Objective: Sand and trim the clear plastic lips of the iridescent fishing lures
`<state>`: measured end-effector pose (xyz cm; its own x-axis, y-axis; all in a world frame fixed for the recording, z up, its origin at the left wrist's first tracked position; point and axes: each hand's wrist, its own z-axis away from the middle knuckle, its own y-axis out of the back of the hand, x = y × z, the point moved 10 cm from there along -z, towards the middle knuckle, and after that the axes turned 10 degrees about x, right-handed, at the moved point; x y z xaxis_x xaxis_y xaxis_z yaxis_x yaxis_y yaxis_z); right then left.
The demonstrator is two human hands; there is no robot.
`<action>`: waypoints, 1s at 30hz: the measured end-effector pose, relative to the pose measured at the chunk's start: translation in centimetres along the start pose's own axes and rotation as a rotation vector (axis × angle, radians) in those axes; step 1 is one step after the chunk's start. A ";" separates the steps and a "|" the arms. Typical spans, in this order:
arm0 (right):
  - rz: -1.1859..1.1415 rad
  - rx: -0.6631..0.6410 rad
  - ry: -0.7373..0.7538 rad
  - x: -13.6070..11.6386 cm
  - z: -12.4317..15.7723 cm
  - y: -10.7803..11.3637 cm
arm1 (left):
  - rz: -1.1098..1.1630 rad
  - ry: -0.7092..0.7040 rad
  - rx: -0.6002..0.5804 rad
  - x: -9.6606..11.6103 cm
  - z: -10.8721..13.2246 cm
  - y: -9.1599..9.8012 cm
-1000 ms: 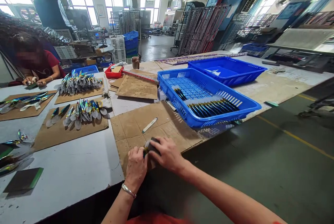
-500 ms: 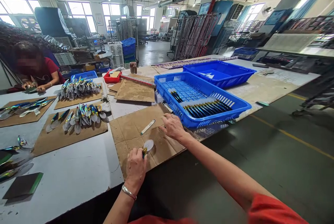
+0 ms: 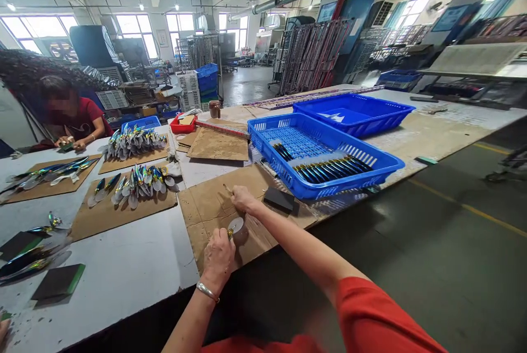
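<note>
Gripping a spoon (image 3: 235,228) by its handle, left hand (image 3: 218,257) pins it on the cardboard sheet (image 3: 214,207) at the bench (image 3: 123,270) edge. Right hand (image 3: 242,198), just beyond, fingers clenched on a thin stick (image 3: 227,189). Dark sanding block (image 3: 279,199) beside it, blue basket (image 3: 321,158) further right.

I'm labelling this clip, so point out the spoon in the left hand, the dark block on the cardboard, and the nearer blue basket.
spoon (image 3: 236,227), head view, on its round bowl.
dark block (image 3: 279,199), head view, on its flat top face.
nearer blue basket (image 3: 329,191), head view, on its front wall.
</note>
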<state>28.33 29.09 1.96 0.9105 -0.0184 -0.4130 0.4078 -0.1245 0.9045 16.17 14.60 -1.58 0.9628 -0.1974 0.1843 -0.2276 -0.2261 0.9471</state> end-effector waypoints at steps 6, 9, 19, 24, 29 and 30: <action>-0.218 0.228 0.056 4.0 7.4 4.1 | -0.029 -0.017 -0.044 1.1 0.1 -0.1; -0.508 0.354 0.193 5.2 12.2 3.9 | -0.054 -0.017 -0.039 1.6 -0.1 -0.1; -0.705 0.372 0.355 4.7 16.7 0.8 | -0.176 -0.087 0.009 2.8 0.4 -0.3; -0.712 0.453 0.376 4.3 17.1 0.9 | -0.194 -0.097 0.006 3.1 0.5 -0.2; -0.675 0.406 0.418 3.4 17.0 0.9 | -0.219 -0.105 0.009 3.2 0.6 -0.3; -0.666 0.395 0.425 3.2 17.0 0.8 | -0.230 -0.104 0.008 3.2 0.6 -0.4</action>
<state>30.43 12.04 -0.42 0.4721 0.5413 -0.6958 0.8812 -0.3131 0.3543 19.23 13.50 -1.49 0.9695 -0.2368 -0.0639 -0.0063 -0.2842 0.9587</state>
